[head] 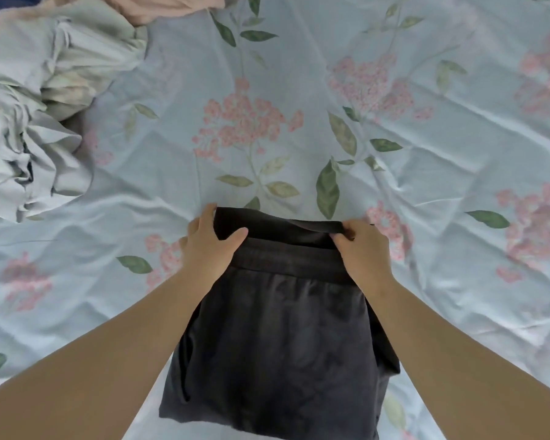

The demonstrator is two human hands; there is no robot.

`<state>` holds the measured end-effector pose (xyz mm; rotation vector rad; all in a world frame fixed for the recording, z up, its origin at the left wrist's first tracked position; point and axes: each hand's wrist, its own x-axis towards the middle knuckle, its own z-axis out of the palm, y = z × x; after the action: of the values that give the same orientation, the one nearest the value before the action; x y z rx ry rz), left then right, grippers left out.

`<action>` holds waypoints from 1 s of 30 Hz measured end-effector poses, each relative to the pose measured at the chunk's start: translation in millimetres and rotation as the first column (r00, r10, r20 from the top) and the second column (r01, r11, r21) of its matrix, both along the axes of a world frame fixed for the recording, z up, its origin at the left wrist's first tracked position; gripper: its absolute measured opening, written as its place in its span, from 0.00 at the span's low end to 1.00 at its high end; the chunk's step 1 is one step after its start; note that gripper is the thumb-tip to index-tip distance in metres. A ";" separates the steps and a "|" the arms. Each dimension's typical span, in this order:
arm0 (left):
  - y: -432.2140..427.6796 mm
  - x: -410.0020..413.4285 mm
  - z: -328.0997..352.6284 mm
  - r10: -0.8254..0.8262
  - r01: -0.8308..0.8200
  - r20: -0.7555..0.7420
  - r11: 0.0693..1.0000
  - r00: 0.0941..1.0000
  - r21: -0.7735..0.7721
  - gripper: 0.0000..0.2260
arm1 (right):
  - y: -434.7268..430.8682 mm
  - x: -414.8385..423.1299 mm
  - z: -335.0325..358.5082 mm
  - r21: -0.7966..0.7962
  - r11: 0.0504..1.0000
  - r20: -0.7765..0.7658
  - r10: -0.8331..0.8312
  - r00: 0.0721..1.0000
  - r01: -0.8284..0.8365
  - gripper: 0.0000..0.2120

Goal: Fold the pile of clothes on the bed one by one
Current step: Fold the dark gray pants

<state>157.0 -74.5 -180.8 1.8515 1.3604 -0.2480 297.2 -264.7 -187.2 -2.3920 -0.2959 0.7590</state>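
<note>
The garment (277, 344) lies on the sheet (426, 154) at the near middle, its near end running out of view. The left hand (204, 246) holds its far left corner and the right hand (362, 249) its far right corner, with an arm along either side. The pile (29, 122) sits on the sheet at the far left, well apart from the garment, with another cloth (165, 7) behind it.

Crumpled clothes pile (29, 122) blocks far left; floral sheet (426, 154) open.

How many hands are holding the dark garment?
2: the left hand grips the dark garment at its far left corner, the right hand at the far right.
</note>
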 end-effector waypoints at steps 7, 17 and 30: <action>24.9 -4.8 15.2 0.311 -0.229 0.191 0.906 0.931 -0.357 0.07 | -9.6 40.2 36.5 0.278 0.957 -0.580 0.235 0.780 -0.082 0.09; 27.5 -17.7 27.3 0.411 -0.288 0.142 0.808 0.900 -0.514 0.13 | 24.0 51.9 27.3 -0.071 0.988 -0.159 0.121 0.980 -0.134 0.10; -3.0 -50.3 31.7 0.127 -0.124 -0.029 0.862 0.992 -0.491 0.23 | -32.7 -12.1 9.6 -0.088 0.950 -0.152 -0.311 0.938 0.300 0.16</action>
<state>106.7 -77.5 -149.0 1.3306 1.2643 -0.4758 285.1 -297.4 -177.7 -2.3395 0.1683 0.8200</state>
